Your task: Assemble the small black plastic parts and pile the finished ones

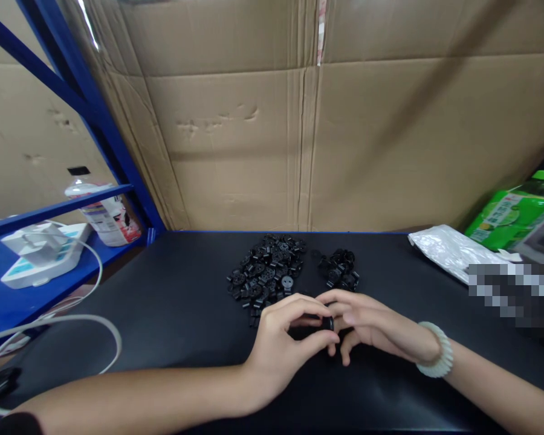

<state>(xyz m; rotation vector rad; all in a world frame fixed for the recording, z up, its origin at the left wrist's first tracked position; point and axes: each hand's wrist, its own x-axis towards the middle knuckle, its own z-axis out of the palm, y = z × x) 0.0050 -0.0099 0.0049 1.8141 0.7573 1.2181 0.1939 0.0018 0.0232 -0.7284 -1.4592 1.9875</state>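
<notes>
My left hand [285, 338] pinches a small black round plastic part [327, 323] between thumb and fingertips, just above the black tabletop. Close against it on the right, my right hand [367, 323] has its fingers bent and apart. Its fingertips reach toward the part and lie partly behind the left fingers; whether they touch it is hidden. Beyond my hands lies a large pile of black round plastic parts [267, 272], some with holes in their faces. A smaller pile of black parts [341, 269] sits to its right, behind my right hand.
Cardboard [236, 145] walls off the table's far edge. On the left, a blue shelf [0, 308] carries a power strip [49, 257] and a bottle [104, 211]; a white cable [113, 332] loops over the table. A silver bag [453, 248] and green bottle [503, 217] stand at right.
</notes>
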